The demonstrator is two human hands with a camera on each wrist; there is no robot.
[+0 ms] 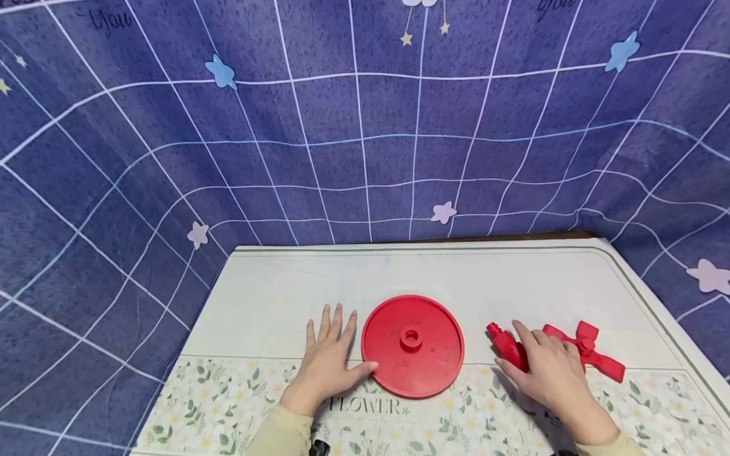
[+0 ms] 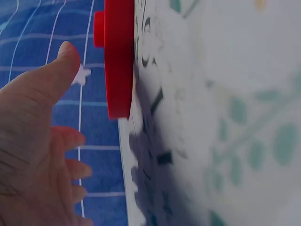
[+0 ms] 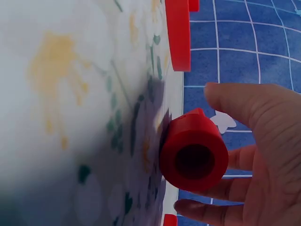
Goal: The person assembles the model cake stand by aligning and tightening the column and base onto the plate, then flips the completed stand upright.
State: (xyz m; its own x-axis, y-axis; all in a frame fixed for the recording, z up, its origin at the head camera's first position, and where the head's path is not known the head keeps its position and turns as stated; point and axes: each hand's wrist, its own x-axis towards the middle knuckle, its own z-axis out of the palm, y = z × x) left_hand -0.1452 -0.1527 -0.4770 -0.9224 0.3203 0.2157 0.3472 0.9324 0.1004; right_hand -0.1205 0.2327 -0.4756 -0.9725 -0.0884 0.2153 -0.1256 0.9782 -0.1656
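Observation:
A round red disc (image 1: 438,370) with a raised hollow hub lies on the table. My left hand (image 1: 327,367) is spread to its left, fingers straight, thumb at the rim. In the left wrist view, the disc (image 2: 118,61) appears edge-on beside the thumb (image 2: 61,70). Toward the right lies a red hollow tube (image 1: 504,345) with a ridged narrow end. My right hand (image 1: 550,370) hovers around it, thumb and fingers apart. The right wrist view shows the tube's open end (image 3: 194,136) facing the camera, fingers partly hidden behind it and the thumb (image 3: 235,101) off it.
Just right of the right hand is a red cross-shaped piece (image 1: 603,364), partly covered by that hand. A white and floral cover (image 1: 228,405) lies over the table (image 1: 296,272). Blue grid-patterned curtain (image 1: 365,158) surrounds the back and sides.

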